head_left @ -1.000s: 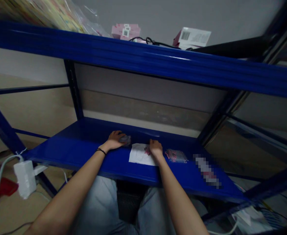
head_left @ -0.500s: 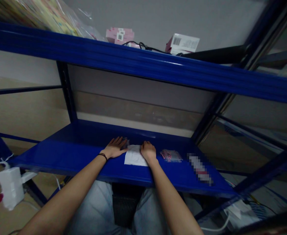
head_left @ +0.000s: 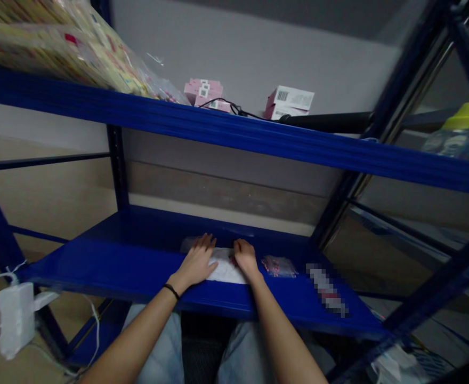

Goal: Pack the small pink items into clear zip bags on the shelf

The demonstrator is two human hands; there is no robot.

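On the blue shelf, a white sheet (head_left: 229, 273), paper or cloth, lies between my hands. My left hand (head_left: 196, 265) rests over its left part, palm down with the fingers stretched out. A clear plastic bag (head_left: 187, 244) shows behind the left fingers. At the sheet's right side, my right hand (head_left: 245, 257) has its fingers curled. Small reddish bits (head_left: 233, 260) appear beside that hand's fingertips; what it holds is hidden. To its right lies a clear bag (head_left: 279, 266) with small pink and red pieces inside.
A blurred-out item (head_left: 327, 290) lies at the right of the lower shelf (head_left: 110, 256). Above, the upper shelf's blue beam (head_left: 234, 136) crosses in front, with pink boxes (head_left: 206, 93), white-and-pink boxes (head_left: 290, 101) and bagged goods (head_left: 78, 53). A white power adapter (head_left: 16, 320) hangs at left.
The view has tilted up a little. My left hand has moved right, onto the white sheet, and more of the plastic bag behind it shows. My right hand stays at the sheet's right side.
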